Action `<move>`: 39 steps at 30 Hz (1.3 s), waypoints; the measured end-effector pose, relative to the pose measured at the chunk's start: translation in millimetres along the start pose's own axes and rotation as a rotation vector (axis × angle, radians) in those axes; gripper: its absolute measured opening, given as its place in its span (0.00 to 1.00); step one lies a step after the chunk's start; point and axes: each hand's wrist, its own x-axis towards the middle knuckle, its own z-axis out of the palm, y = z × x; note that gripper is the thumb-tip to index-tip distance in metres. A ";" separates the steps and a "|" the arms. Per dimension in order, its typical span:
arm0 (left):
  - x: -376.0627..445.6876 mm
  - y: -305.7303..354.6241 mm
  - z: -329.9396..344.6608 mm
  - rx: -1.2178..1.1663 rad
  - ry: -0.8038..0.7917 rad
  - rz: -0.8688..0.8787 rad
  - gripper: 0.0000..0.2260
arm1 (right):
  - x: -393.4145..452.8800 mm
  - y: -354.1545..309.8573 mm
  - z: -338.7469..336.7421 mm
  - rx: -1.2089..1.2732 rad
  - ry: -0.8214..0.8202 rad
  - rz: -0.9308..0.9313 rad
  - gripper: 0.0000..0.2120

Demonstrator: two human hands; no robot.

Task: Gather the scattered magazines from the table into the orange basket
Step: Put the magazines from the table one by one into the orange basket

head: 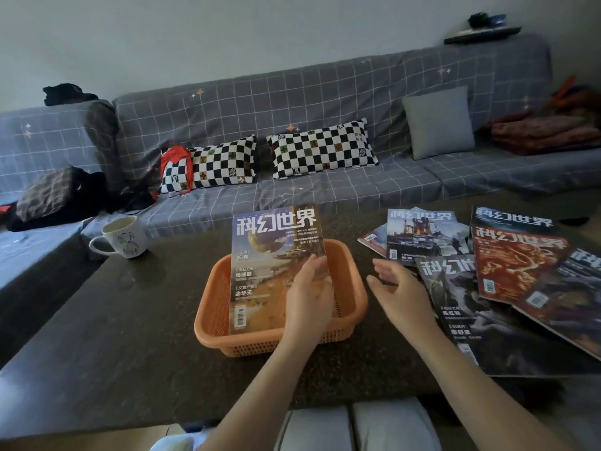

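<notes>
An orange plastic basket (209, 307) sits mid-table. A magazine with a planet on its cover (266, 255) stands tilted in it, lower edge inside the basket and top leaning toward the sofa. My left hand (309, 297) grips this magazine by its right edge. My right hand (400, 294) hovers with relaxed fingers, holding nothing, between the basket and several overlapping magazines at the right: a blue-covered one (419, 236), a red one (514, 265), a dark one (481, 323) nearest that hand, and another at the far right (569, 301).
A white mug (125, 237) stands at the back left of the dark stone table (130, 320). Behind the table runs a grey checked sofa (292, 102) with checkerboard pillows, bags and clothes. My knees show below the table's front edge.
</notes>
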 end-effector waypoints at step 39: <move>8.3 36.6 142.6 -0.162 -0.224 -0.275 0.08 | -18.5 122.4 -98.2 -0.344 0.053 0.199 0.28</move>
